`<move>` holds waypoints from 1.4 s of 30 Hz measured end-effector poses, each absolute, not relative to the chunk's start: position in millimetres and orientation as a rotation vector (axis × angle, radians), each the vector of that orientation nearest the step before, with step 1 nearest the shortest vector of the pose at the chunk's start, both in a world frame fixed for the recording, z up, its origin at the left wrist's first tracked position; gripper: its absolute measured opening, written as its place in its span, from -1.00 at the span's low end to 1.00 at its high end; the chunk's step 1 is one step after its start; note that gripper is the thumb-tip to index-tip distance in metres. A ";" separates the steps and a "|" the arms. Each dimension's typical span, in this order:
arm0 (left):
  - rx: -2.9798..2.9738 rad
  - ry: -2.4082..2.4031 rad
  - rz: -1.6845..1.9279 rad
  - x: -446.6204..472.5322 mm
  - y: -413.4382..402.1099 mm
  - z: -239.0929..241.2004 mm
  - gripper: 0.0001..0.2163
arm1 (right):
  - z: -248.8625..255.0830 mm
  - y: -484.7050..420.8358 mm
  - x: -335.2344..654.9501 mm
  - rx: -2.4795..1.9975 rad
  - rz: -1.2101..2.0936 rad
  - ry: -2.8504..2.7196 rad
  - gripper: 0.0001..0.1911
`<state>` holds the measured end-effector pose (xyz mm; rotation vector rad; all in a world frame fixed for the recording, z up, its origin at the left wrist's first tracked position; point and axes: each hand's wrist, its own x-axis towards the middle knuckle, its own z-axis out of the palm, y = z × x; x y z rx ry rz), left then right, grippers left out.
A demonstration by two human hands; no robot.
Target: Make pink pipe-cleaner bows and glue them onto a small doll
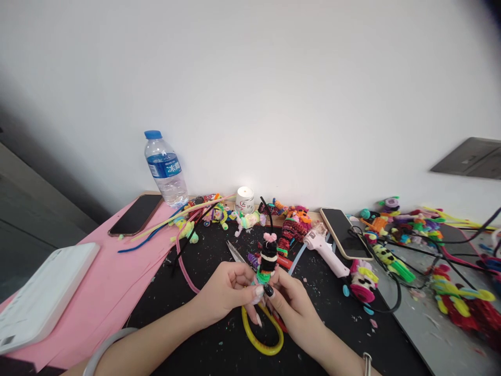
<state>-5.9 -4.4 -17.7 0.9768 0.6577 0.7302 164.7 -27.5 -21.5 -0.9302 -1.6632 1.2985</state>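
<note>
Both my hands meet over the black mat (203,334), pinching one small pipe-cleaner figure (268,257). It stands upright, with a black coiled body, a pink top and a green base. My left hand (227,290) grips its lower part from the left. My right hand (291,303) holds it from the right, fingers closed round the base. A yellow pipe-cleaner loop (261,334) lies under my hands, beside scissors (236,252).
A pink glue gun (325,250), two phones (136,214) (344,232), a water bottle (166,169) and a lit candle (245,198) stand round the mat. Several finished pipe-cleaner figures (391,261) and cables crowd the right. A white box (43,292) lies on pink paper at left.
</note>
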 end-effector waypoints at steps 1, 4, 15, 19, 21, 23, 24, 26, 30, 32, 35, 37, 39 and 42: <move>0.974 0.658 0.729 -5.8 -4.2 -17.8 -0.81 | -21.9 -27.2 165.2 -0.922 1.316 -1.651 -0.79; 0.972 0.659 0.728 -5.5 -2.6 -18.3 -0.82 | -21.7 -26.8 166.8 -0.887 1.384 -1.623 -0.79; 0.971 0.668 0.715 -6.9 -1.9 -16.9 -0.76 | -22.7 -26.9 166.3 -0.917 1.396 -1.625 -0.82; 0.976 0.672 0.701 -7.2 -2.3 -16.8 -0.77 | -22.5 -26.8 167.3 -0.913 1.355 -1.655 -0.81; 0.979 0.680 0.696 -7.3 -2.3 -17.2 -0.77 | -22.3 -26.9 167.3 -0.920 1.347 -1.657 -0.81; 0.986 0.686 0.689 -7.4 -2.0 -17.7 -0.78 | -22.1 -27.0 166.8 -0.922 1.346 -1.658 -0.81; 0.990 0.688 0.682 -7.4 -1.7 -18.0 -0.78 | -21.9 -27.1 166.4 -0.921 1.343 -1.660 -0.81; 0.987 0.691 0.683 -7.3 -1.1 -18.4 -0.77 | -21.4 -27.3 165.7 -0.920 1.326 -1.667 -0.80; 0.989 0.696 0.686 -7.1 -0.9 -18.9 -0.77 | -20.1 -27.9 164.7 -0.923 1.316 -1.671 -0.80; 0.993 0.697 0.697 -7.1 -1.3 -18.4 -0.76 | -20.2 -28.3 164.5 -0.935 1.321 -1.666 -0.79; 0.990 0.696 0.712 -6.8 -1.7 -15.6 -0.77 | -21.7 -28.6 164.6 -0.970 1.334 -1.646 -0.78; 0.984 0.698 0.708 -6.5 -1.5 -13.2 -0.78 | -23.1 -28.7 164.9 -1.004 1.350 -1.615 -0.78; 0.975 0.703 0.695 -6.4 -1.4 -11.7 -0.79 | -24.4 -28.6 165.1 -1.037 1.374 -1.581 -0.77; 0.956 0.720 0.681 -6.8 -1.5 -11.6 -0.78 | -25.3 -28.4 165.2 -1.060 1.408 -1.553 -0.75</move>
